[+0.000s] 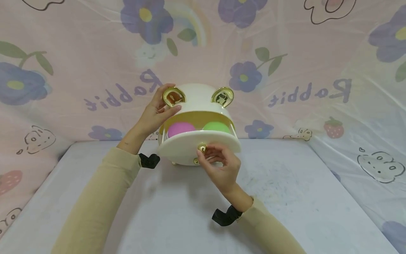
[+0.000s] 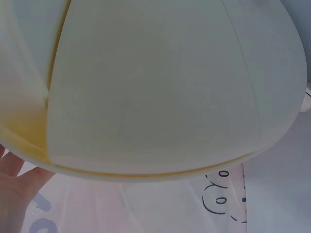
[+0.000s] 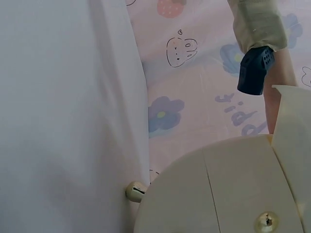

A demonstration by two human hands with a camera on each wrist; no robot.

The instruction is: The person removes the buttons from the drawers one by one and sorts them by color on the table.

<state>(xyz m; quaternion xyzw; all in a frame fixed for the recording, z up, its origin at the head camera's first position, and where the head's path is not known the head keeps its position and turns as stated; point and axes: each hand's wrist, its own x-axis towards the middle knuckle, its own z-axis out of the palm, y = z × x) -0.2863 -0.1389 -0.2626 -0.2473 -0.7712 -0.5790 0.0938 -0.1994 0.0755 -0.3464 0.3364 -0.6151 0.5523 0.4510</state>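
Note:
A white rounded box [image 1: 198,95] with two gold-rimmed ears stands on the table, its front flap [image 1: 177,146] tilted outward. Behind the flap, a pink rounded thing [image 1: 181,129] and a green one [image 1: 216,127] show their tops. My left hand [image 1: 153,116] holds the box by its left ear [image 1: 174,96], fingers behind and thumb in front. With thumb and fingertips my right hand [image 1: 223,164] pinches the flap's gold knob [image 1: 202,148]. In the left wrist view the white panel [image 2: 146,97] fills most of the picture. The right hand lies outside the right wrist view.
A second gold knob [image 1: 196,161] sits low on the box front, and a gold foot [image 3: 136,191] shows beneath it. The white tabletop [image 1: 279,197] meets a pink printed cloth [image 1: 203,63] behind the box. Black straps [image 1: 226,216] circle both wrists.

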